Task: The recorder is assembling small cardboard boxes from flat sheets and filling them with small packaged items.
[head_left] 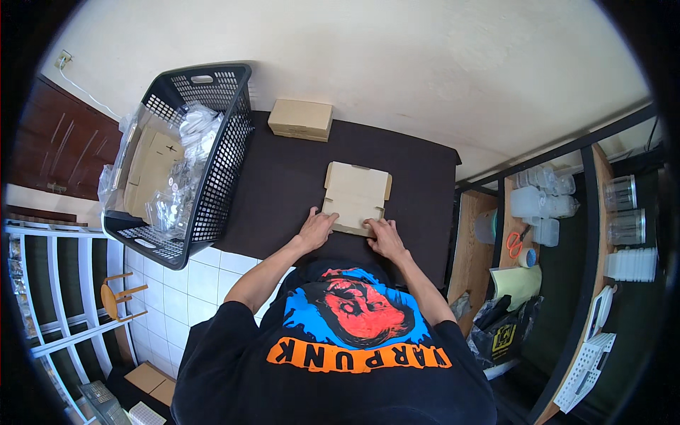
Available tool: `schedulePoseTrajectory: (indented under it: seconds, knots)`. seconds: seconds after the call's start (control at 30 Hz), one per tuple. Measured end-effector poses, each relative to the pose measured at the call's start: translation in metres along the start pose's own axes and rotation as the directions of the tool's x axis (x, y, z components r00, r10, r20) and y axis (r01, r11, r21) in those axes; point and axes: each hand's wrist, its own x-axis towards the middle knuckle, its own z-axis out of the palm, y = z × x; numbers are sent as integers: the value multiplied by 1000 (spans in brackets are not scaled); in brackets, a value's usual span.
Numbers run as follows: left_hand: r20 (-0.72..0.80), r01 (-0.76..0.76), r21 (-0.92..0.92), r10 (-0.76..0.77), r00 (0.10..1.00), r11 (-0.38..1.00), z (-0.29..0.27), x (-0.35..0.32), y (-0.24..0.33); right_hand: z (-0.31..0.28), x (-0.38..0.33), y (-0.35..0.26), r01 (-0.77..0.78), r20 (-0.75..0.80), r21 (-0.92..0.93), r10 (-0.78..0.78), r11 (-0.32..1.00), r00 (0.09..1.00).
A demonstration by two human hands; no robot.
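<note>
A small flat cardboard box [358, 190], partly folded with side tabs standing out, lies on the dark table [419, 170] in front of me. My left hand [316, 229] grips its near left corner, fingertips bent over the edge. At the near right corner, my right hand [387, 237] has its fingers curled on the cardboard beside a small slot. Both hands hold the box down against the table. Beyond it, a closed brown cardboard box [300, 118] sits by the wall.
A large black perforated basket [225, 152] at the left holds clear plastic items and a cardboard piece. On the right, a shelf [585, 234] carries plastic containers [542, 202], orange-handled scissors [514, 244] and a tape roll [526, 256]. A wooden stool [111, 300] stands at lower left.
</note>
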Motion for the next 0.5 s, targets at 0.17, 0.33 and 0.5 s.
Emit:
schedulePoseTrajectory:
  seconds: [0.17,0.33,0.5]
  knots:
    - [91,31,17,-33,995,999,-10,8,5,5,-1,4,-39,29,-56,40,998,999]
    - [-222,-129,59,140,965,990,-8,-3,2,13,-4,12,1,79,-103,7,995,997]
    - [-390,285,-227,-355,849,931,2,-8,11,17,0,7,-26,23,-125,29,992,999]
